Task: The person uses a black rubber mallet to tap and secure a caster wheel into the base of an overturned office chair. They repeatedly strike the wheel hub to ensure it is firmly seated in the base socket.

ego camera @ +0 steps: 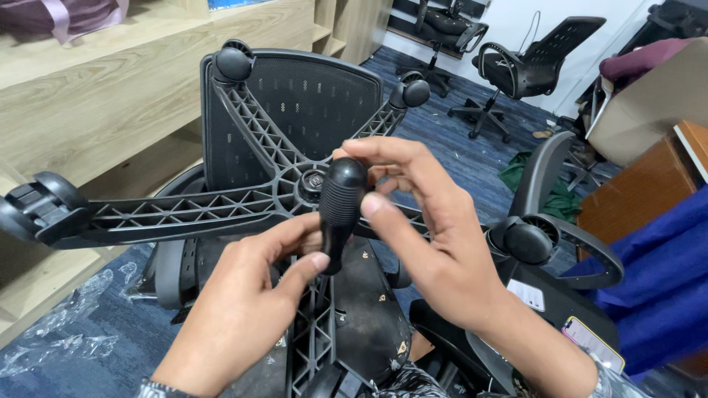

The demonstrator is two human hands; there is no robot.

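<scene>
Left hand (pixel 243 295): pinching the ribbed cover (pixel 341 210) low down.
Right hand (pixel 424 228): gripping its top, above the base (pixel 221 206).

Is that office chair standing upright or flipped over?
Flipped over. The star-shaped chair base faces up with its caster wheels in the air, while both hands hold a ribbed black cylinder above it.

Both hands (pixel 251 302) (pixel 435 243) grip black ribbed cylinder (pixel 341 210) above chair base (pixel 221 210).

Office; swivel chairs (pixel 516 70); wooden shelving (pixel 96 96); carpet (pixel 442 140).
</scene>
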